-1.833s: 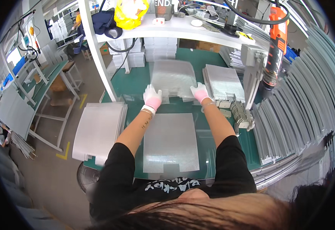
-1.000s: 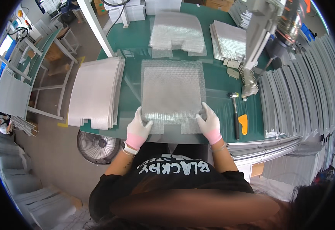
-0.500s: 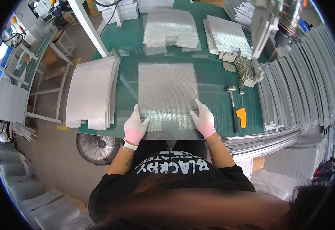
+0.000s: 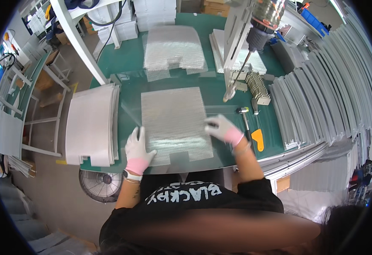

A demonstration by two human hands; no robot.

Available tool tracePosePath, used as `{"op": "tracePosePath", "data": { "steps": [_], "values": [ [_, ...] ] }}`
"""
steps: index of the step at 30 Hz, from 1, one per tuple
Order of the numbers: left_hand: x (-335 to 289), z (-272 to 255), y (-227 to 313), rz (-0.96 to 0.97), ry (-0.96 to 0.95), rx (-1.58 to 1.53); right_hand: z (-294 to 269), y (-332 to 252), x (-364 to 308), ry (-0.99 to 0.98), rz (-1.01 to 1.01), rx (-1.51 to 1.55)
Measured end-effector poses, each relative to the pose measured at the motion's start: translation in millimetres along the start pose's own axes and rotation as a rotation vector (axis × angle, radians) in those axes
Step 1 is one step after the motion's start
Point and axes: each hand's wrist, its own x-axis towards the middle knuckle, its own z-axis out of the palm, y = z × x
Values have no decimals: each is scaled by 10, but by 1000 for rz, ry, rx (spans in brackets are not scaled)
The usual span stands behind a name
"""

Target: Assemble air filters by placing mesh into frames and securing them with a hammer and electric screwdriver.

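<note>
A silvery mesh sheet (image 4: 173,114), roughly rectangular with a notch at its near edge, lies flat on the green table in front of me. My left hand (image 4: 138,148), in a white glove with a pink cuff, rests at its near left edge. The fingers there are apart, the thumb reaching over the sheet. My right hand (image 4: 224,128), gloved alike, hovers at the right edge with its fingers loosely bent and spread. I see nothing held in either hand.
Stacked sheets (image 4: 90,123) stand left; mesh sheets (image 4: 175,46) lie beyond. A power screwdriver (image 4: 257,40) hangs at right, over small metal brackets (image 4: 258,89). Near my right hand lie a hammer (image 4: 246,121) and a yellow scraper (image 4: 258,140). Grey panels (image 4: 322,102) line the right side.
My right hand has lifted from the sheet's near right corner and turned inward, fingers bending. My left hand stays by the left edge. The whole view has shifted.
</note>
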Motion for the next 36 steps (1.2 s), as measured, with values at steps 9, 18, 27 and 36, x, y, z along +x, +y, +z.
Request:
{"op": "tracePosePath", "data": {
  "steps": [9,18,27,36],
  "values": [
    [258,-29,-1,503,22,55,-1740,1379,2465,251,518,13],
    [-5,-74,-198,429,251,-102,-1745,787,2025,328,526,-494],
    [296,-65,369,709,-245,-606,-1493,448,1048,1021,-497,887],
    [-124,-76,981,188,175,-1731,320,-1111,-656,564,-241,-260]
  ]
}}
